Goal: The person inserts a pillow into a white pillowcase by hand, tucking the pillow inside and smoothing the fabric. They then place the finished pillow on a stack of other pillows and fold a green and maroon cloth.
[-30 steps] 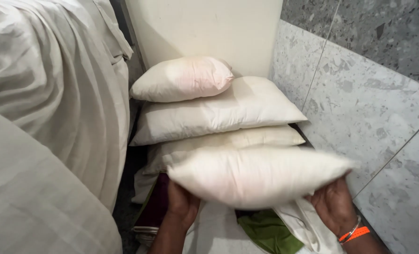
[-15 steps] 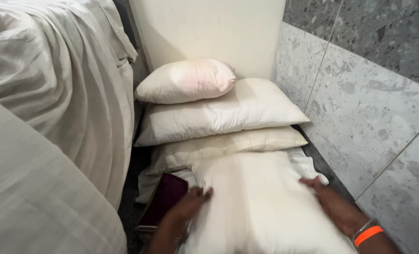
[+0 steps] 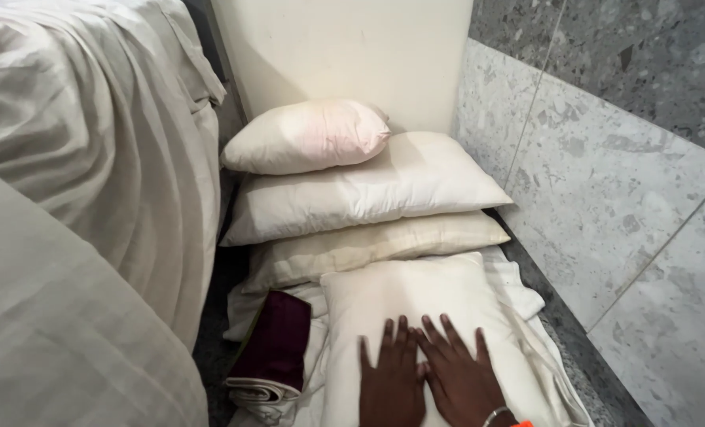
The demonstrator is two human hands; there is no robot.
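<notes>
While both hands press the front pillow, a maroon cloth lies beside.

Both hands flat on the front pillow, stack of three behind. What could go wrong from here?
1. The small top pillow sits off-centre, toward the left of the stack of pillows; a nudge might tip it toward the bed sheet.
2. The left hand and right hand press the front pillow, which lies on loose white linen and may slide.

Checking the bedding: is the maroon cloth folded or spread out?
Folded: the maroon cloth lies as a compact layered bundle beside the front pillow.
</notes>
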